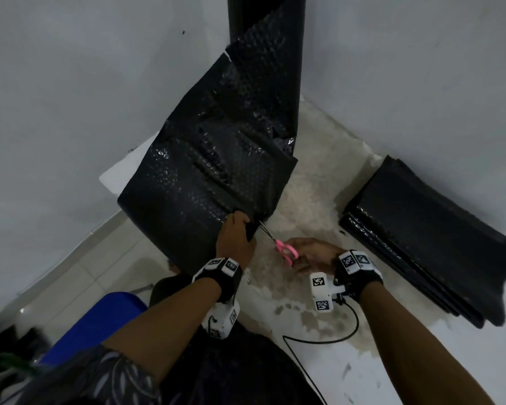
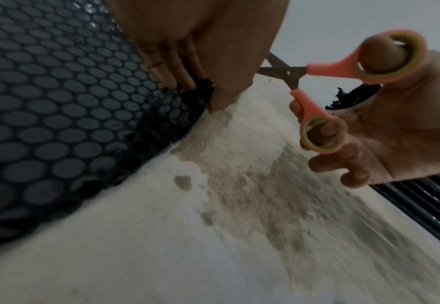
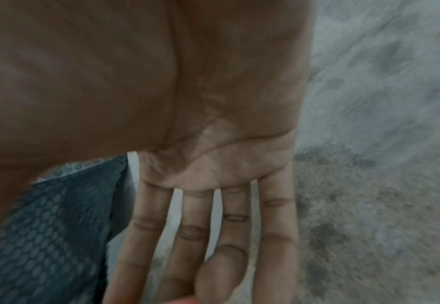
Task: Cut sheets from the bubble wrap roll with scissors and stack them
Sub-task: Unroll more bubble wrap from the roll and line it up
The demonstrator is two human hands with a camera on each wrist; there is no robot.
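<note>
A black bubble wrap roll (image 1: 265, 39) stands upright in the corner, and its loose sheet (image 1: 205, 171) spills down toward me. My left hand (image 1: 235, 238) pinches the sheet's near edge (image 2: 161, 107), thumb on one side and fingers on the other. My right hand (image 1: 313, 254) holds pink-handled scissors (image 1: 285, 249) with thumb and finger through the loops (image 2: 369, 67). The blades (image 1: 266, 229) are parted and point at the wrap edge right beside my left hand. In the right wrist view, the palm (image 3: 213, 154) fills the frame and only a sliver of handle shows.
A stack of cut black sheets (image 1: 427, 241) lies on the floor at the right. White walls close in the corner behind the roll. The floor (image 1: 319, 200) is stained and worn. A blue object (image 1: 100, 323) sits near my left elbow, and a black cable (image 1: 333, 340) trails below my right wrist.
</note>
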